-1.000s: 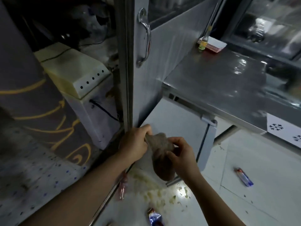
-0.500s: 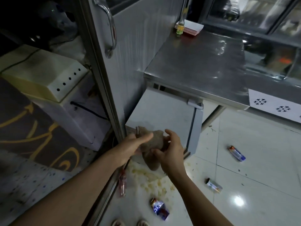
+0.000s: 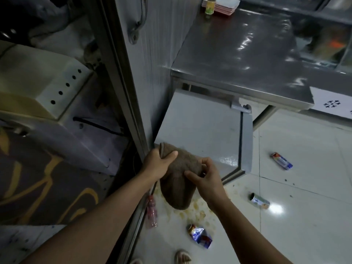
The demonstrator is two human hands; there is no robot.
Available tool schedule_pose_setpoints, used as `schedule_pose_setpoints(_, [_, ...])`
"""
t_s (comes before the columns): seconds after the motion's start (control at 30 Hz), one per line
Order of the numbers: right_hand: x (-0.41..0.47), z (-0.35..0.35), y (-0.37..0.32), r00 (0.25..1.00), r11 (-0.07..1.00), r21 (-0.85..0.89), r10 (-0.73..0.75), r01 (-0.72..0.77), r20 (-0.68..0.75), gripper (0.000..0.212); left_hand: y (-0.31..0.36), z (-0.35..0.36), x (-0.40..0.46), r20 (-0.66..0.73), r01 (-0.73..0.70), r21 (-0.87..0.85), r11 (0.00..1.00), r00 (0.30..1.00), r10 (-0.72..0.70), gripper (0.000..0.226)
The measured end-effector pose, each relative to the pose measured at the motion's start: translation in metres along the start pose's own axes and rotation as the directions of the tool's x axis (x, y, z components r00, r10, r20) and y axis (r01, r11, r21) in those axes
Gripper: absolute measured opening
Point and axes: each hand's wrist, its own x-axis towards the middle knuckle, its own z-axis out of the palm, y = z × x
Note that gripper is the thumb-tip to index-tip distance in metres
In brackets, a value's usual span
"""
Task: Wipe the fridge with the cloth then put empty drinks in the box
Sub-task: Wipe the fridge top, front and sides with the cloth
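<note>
Cloth gathered over the small fridge, wiping not yet begun

The left hand (image 3: 159, 162) now grips the brown cloth (image 3: 178, 180), fingers curled round its top where they were loose half a second ago; the right hand (image 3: 204, 177) pinches its near side. The cloth hangs at the fridge (image 3: 202, 128) top's near-left corner. Empty drinks lie right on the floor: a bottle (image 3: 151, 211), a crushed can (image 3: 200, 236), another can (image 3: 260, 201).

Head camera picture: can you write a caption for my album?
Both hands, left and right, grip a brown cloth beside the small fridge, empty cans lying on the floor.
</note>
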Motion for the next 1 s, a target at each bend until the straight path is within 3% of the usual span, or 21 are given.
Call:
schedule_pose_setpoints(0.17, [0.047, 0.049, 0.003, 0.94, 0.966, -0.2, -0.214, 0.163, -0.267, 0.028, -0.024, -0.02, 0.04, -0.13, 0.05, -0.065, 0.997, 0.99, -0.058, 0.031])
schedule_pose_setpoints(0.33, [0.116, 0.071, 0.012, 0.914, 0.934, -0.317, -0.267, 0.167, -0.304, 0.036, -0.052, -0.032, 0.065, -0.041, -0.027, 0.033, 0.999, 0.999, 0.029, 0.046])
schedule_pose_setpoints(0.43, [0.138, 0.072, 0.038, 0.925, 0.728, -0.685, -0.271, 0.017, -0.265, 0.052, -0.072, -0.033, 0.072, -0.012, -0.073, 0.144, 0.987, 0.997, 0.075, 0.049])
schedule_pose_setpoints(0.47, [0.138, 0.073, 0.045, 0.903, 0.617, -0.787, -0.352, 0.026, -0.246, 0.055, -0.076, -0.033, 0.074, -0.011, -0.085, 0.168, 0.982, 0.996, 0.088, 0.049])
schedule_pose_setpoints(0.53, [0.139, 0.075, 0.057, 0.847, 0.395, -0.895, -0.531, 0.209, -0.037, 0.054, -0.081, -0.032, 0.077, -0.028, -0.113, 0.205, 0.972, 0.992, 0.121, 0.049])
schedule_pose_setpoints(0.6, [0.146, 0.08, 0.068, 0.818, 0.204, -0.902, -0.53, 0.38, 0.225, 0.052, -0.084, -0.031, 0.078, -0.044, -0.129, 0.227, 0.965, 0.989, 0.143, 0.049])
schedule_pose_setpoints(0.63, [0.153, 0.084, 0.071, 0.809, 0.149, -0.899, -0.513, 0.412, 0.286, 0.053, -0.084, -0.03, 0.079, -0.047, -0.13, 0.23, 0.965, 0.988, 0.144, 0.049])
schedule_pose_setpoints(0.8, [0.179, 0.101, 0.08, 0.761, 0.007, -0.912, -0.553, 0.411, 0.339, 0.062, -0.084, -0.021, 0.081, -0.078, -0.158, 0.292, 0.943, 0.979, 0.189, 0.045])
schedule_pose_setpoints(0.93, [0.179, 0.081, 0.094, 0.638, -0.089, -0.883, -0.658, 0.462, 0.4, 0.052, -0.087, -0.006, 0.079, -0.141, -0.167, 0.393, 0.904, 0.961, 0.239, 0.044])
schedule_pose_setpoints(1.0, [0.173, 0.057, 0.102, 0.617, -0.112, -0.884, -0.676, 0.455, 0.403, 0.05, -0.086, 0.004, 0.078, -0.157, -0.187, 0.444, 0.876, 0.947, 0.281, 0.045])
